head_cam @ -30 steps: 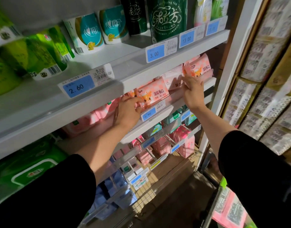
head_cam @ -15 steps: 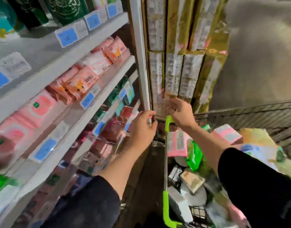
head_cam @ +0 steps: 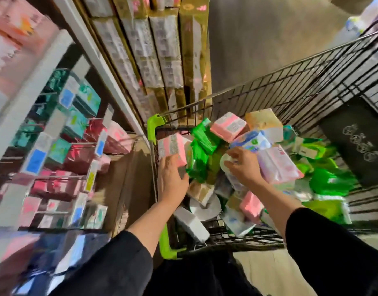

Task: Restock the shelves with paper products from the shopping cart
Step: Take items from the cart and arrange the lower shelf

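While both arms reach down into the wire shopping cart (head_cam: 269,86), the left hand (head_cam: 171,178) lays loose fingers on a pink pack (head_cam: 172,148) (near the green corner); the right hand (head_cam: 245,165) pinches a white pack (head_cam: 225,162).

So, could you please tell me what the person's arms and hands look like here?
Both arms wear loose black sleeves pushed up to about mid-forearm. The left hand and right hand are bare: no gloves, and no watch or rings visible.

wire cart (head_cam: 290,86), heaped tissue packs (head_cam: 227,127)
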`<state>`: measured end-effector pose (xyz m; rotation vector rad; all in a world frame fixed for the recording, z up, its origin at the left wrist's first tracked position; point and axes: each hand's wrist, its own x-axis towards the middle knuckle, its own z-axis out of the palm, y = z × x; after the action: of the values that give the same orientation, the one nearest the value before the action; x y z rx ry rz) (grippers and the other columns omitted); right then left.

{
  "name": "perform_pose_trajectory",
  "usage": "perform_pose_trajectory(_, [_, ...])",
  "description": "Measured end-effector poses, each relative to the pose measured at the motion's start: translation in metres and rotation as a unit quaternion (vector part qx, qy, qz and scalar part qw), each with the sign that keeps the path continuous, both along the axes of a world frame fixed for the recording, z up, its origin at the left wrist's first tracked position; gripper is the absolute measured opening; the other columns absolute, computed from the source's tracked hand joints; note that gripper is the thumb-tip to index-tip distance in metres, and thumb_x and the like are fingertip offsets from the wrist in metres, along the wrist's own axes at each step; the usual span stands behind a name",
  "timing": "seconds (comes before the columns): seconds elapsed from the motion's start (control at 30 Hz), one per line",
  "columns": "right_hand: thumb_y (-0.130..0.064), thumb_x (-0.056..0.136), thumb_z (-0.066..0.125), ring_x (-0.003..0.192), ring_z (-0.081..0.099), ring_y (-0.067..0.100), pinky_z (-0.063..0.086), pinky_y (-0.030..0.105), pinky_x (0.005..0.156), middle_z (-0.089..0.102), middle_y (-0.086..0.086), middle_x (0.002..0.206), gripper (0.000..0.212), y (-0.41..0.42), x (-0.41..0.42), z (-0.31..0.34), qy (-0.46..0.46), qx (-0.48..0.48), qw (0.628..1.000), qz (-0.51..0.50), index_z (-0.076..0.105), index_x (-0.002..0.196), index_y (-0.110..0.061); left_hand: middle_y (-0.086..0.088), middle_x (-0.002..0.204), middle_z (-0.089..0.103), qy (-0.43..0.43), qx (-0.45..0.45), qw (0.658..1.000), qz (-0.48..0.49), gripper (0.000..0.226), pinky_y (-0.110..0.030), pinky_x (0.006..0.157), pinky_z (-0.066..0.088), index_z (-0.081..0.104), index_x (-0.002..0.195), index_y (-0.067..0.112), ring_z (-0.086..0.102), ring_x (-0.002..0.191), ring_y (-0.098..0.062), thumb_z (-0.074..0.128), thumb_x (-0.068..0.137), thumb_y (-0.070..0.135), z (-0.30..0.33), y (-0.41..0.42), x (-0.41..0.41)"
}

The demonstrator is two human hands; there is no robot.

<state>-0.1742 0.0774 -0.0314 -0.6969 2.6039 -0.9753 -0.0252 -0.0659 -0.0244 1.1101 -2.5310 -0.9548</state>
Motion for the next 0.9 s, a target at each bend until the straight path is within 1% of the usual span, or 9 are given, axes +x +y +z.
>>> perform_pose_trajectory(0.13, [-0.020,0.079,0.073,0.102,0.062,0.031,0.039,0.032,0.084,0.067,0.013,0.108,0.032,-0.032,-0.011,-0.014,0.003,0.008,0.997,0.076,0.069,0.108,-0.008,-0.016,0.140,0.043,-0.021,-0.014,0.997,0.075,0.058,-0.035,0.103,0.035,0.041,0.139,0.007,0.041,0.129,-0.031,0.064,0.088,0.021,-0.015,-0.010,-0.021])
perform_pose_trajectory(0.27, [-0.016,0.080,0.074,0.112,0.055,0.036,0.042,0.039,0.092,0.060,0.019,0.120,0.039,-0.071,-0.031,-0.022,0.014,0.001,0.988,0.152,0.064,0.116,-0.003,-0.015,0.153,0.030,-0.044,0.053,0.989,0.132,0.072,-0.041,0.110,0.030,0.021,0.152,0.016,0.027,0.140,-0.033,0.059,0.093,0.032,-0.024,-0.016,-0.044])
perform_pose_trajectory(0.37, [-0.017,0.078,0.074,0.112,0.050,0.039,0.044,0.046,0.093,0.054,0.019,0.122,0.041,-0.083,-0.049,-0.025,0.087,0.022,0.985,0.146,0.062,0.115,-0.004,-0.013,0.150,0.034,-0.082,0.034,0.983,0.160,0.082,-0.042,0.107,0.034,0.017,0.153,0.022,0.034,0.135,-0.032,0.064,0.088,0.038,-0.031,-0.022,-0.058])
perform_pose_trajectory(0.47, [-0.027,0.072,0.076,0.110,0.049,0.044,0.039,0.052,0.094,0.053,0.025,0.117,0.049,-0.078,-0.071,-0.034,0.181,0.072,0.978,0.071,0.058,0.110,0.000,-0.013,0.143,0.044,-0.096,-0.003,0.980,0.177,0.089,-0.046,0.103,0.038,0.021,0.151,0.023,0.045,0.125,-0.033,0.068,0.079,0.049,-0.039,-0.024,-0.067])
perform_pose_trajectory(0.53, [-0.048,0.073,0.070,0.118,0.044,0.046,0.031,0.053,0.103,0.049,0.029,0.124,0.066,-0.072,-0.085,-0.040,0.161,0.107,0.981,0.008,0.055,0.117,-0.001,-0.014,0.140,0.048,-0.131,-0.038,0.973,0.188,0.087,-0.044,0.105,0.035,0.023,0.151,0.020,0.048,0.123,-0.033,0.062,0.081,0.055,-0.042,-0.024,-0.071])
perform_pose_trajectory(0.6, [-0.061,0.075,0.062,0.120,0.041,0.044,0.031,0.050,0.104,0.046,0.028,0.127,0.073,-0.069,-0.098,-0.044,0.140,0.122,0.983,0.011,0.051,0.123,-0.008,-0.015,0.141,0.045,-0.168,-0.069,0.965,0.188,0.080,-0.042,0.107,0.028,0.020,0.153,0.019,0.045,0.124,-0.031,0.055,0.088,0.053,-0.043,-0.023,-0.074])
perform_pose_trajectory(0.7, [-0.057,0.079,0.066,0.127,0.031,0.042,0.031,0.047,0.106,0.036,0.022,0.138,0.075,-0.068,-0.104,-0.047,0.123,0.181,0.972,0.086,0.037,0.138,-0.021,-0.013,0.150,0.032,-0.175,-0.048,0.966,0.185,0.074,-0.041,0.108,0.029,0.011,0.154,0.023,0.038,0.132,-0.029,0.051,0.095,0.042,-0.045,-0.021,-0.077])
perform_pose_trajectory(0.8, [-0.051,0.079,0.070,0.134,0.024,0.041,0.026,0.047,0.112,0.032,0.020,0.145,0.075,-0.064,-0.105,-0.048,0.100,0.151,0.979,0.098,0.036,0.141,-0.025,-0.009,0.157,0.021,-0.182,-0.031,0.967,0.173,0.074,-0.045,0.107,0.032,0.010,0.154,0.029,0.033,0.137,-0.031,0.052,0.094,0.041,-0.050,-0.021,-0.078])
perform_pose_trajectory(0.9, [-0.053,0.079,0.071,0.130,0.036,0.032,0.031,0.039,0.110,0.044,0.013,0.138,0.066,-0.058,-0.109,-0.044,0.073,0.100,0.986,0.111,0.048,0.135,-0.025,-0.014,0.142,0.036,-0.143,0.004,0.967,0.212,0.076,-0.044,0.097,0.040,0.015,0.152,0.037,0.043,0.124,-0.035,0.059,0.090,0.042,-0.050,-0.018,-0.079])
